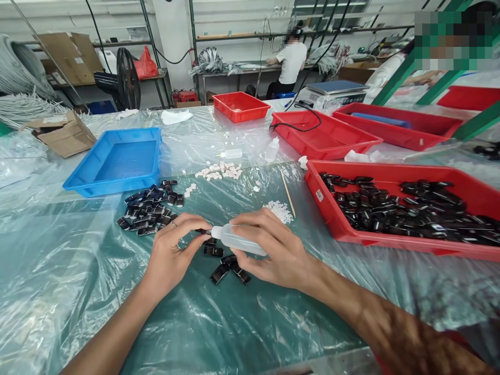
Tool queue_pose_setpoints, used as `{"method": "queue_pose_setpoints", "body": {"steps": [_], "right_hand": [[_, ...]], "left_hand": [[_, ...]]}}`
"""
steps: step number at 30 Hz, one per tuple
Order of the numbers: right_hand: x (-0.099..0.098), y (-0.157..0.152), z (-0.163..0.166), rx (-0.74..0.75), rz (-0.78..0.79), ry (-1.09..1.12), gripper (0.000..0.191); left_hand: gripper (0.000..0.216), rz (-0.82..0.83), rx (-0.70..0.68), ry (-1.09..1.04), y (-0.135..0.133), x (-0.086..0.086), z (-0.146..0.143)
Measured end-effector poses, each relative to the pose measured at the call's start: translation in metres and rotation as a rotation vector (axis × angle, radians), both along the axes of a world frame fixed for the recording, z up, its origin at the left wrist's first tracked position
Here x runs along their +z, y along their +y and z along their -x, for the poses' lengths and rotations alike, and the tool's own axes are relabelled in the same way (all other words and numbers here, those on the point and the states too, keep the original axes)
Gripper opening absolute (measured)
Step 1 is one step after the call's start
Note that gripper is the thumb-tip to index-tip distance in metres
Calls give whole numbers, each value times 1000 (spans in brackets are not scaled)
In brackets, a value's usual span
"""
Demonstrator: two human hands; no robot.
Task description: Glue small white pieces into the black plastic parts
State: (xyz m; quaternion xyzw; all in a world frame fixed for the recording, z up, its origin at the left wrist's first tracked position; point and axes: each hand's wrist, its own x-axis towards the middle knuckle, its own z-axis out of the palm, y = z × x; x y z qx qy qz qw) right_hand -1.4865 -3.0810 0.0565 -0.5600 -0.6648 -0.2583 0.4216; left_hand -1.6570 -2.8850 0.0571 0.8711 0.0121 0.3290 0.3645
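Observation:
Between the thumb and fingertips of my left hand [170, 255] is a small black plastic part [201, 231], mostly covered by the fingers. My right hand [273, 247] is wrapped round a translucent squeeze bottle [244, 244], tilted on its side. Its nozzle end points left and meets the black part, or comes very close to it. Below the bottle several loose black parts [220, 273] lie on the plastic-covered table. A pile of similar black parts [150, 208] sits just beyond my left hand. Small white pieces [279, 211] are heaped beyond my right hand.
A red tray [351, 238] full of black parts stands at the right, a blue tray [113, 185] at the left. White blocks [221, 171], a wooden stick [288, 194] and another squeeze bottle [232, 153] lie mid-table. More red trays [241, 113] stand farther back. A person [291, 60] sits at the far bench.

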Motion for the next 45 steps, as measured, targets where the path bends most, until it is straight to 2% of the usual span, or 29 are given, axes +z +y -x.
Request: {"method": "queue_pose_setpoints", "body": {"steps": [5, 12, 16, 21, 27, 34, 39, 45], "right_hand": [[1, -2, 1, -14, 6, -55, 49], [8, -3, 1, 56, 51, 85, 46], [9, -3, 0, 66, 64, 90, 42], [9, -4, 2, 50, 67, 62, 44], [4, -6, 3, 7, 50, -30, 59], [3, -7, 3, -44, 26, -157, 46], [3, -5, 3, -31, 33, -112, 50], [4, -6, 4, -6, 47, -38, 45]], "left_hand": [[17, -34, -3, 1, 1, -1, 0], [19, -76, -11, 4, 1, -3, 1], [21, -91, -16, -3, 1, -3, 1], [22, -100, -8, 9, 1, -3, 2], [18, -103, 12, 12, 1, -4, 2], [16, -103, 23, 10, 0, -3, 2], [17, -109, 18, 1, 0, -2, 1], [21, -149, -2, -15, 0, -2, 1]]}}
